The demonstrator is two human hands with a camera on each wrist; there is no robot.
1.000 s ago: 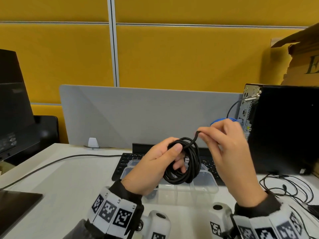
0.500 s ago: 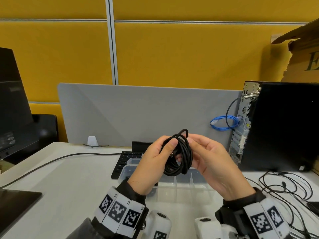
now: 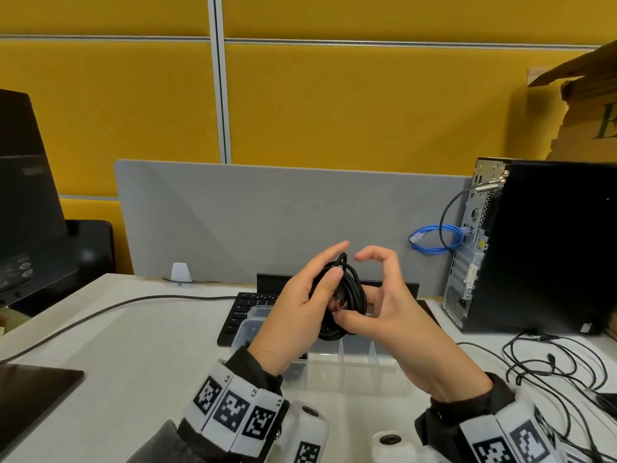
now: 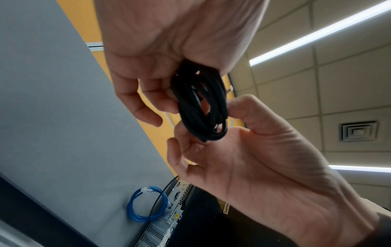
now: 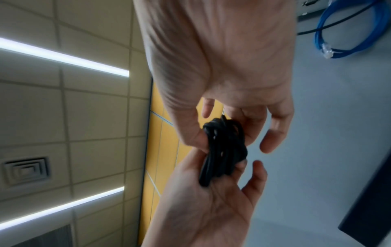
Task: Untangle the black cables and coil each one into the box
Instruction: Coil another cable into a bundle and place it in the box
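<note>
A coil of black cable (image 3: 354, 292) is held upright in the air above the clear plastic box (image 3: 347, 374), which has dividers inside. My left hand (image 3: 334, 266) grips the coil from the left, thumb across the strands. My right hand (image 3: 350, 289) comes from the right, its thumb pressed on the coil's lower part and its fingers behind it. The left wrist view shows the coil (image 4: 201, 107) pinched between the right thumb and fingers. In the right wrist view the coil (image 5: 224, 147) crosses my left palm. More tangled black cables (image 3: 554, 362) lie on the desk at the right.
A black keyboard (image 3: 245, 307) lies behind the box. A black computer tower (image 3: 551, 245) stands at the right with a blue cable loop (image 3: 434, 240) beside it. A monitor (image 3: 23, 195) stands at the left, and a thin cable (image 3: 100, 309) crosses the left desk.
My right hand held the cable's end above the coil; it has dropped and now pinches the coil's lower part. The loose end no longer sticks up.
</note>
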